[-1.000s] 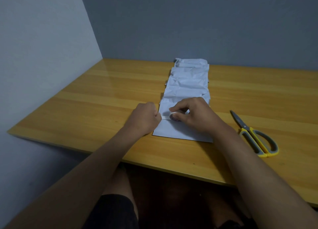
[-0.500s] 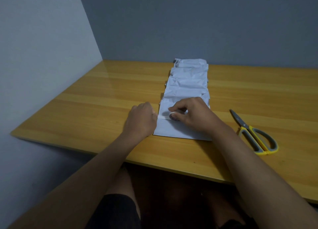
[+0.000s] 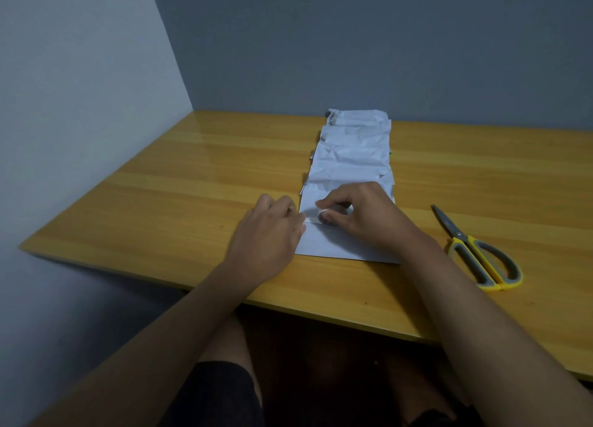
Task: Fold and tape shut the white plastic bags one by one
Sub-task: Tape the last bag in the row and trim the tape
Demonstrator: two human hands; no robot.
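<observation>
The right hand curls around a tape roll on the nearest white bag, the left hand, loosely curled, steadies the edge; better to pull tape straight and press flat.

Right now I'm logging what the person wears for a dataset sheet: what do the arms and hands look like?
Both forearms are bare, with no sleeves in view. The left hand and right hand show no gloves, and no rings, watch or wristband that I can make out. The only clothing visible is dark shorts at the bottom of the view.
</observation>
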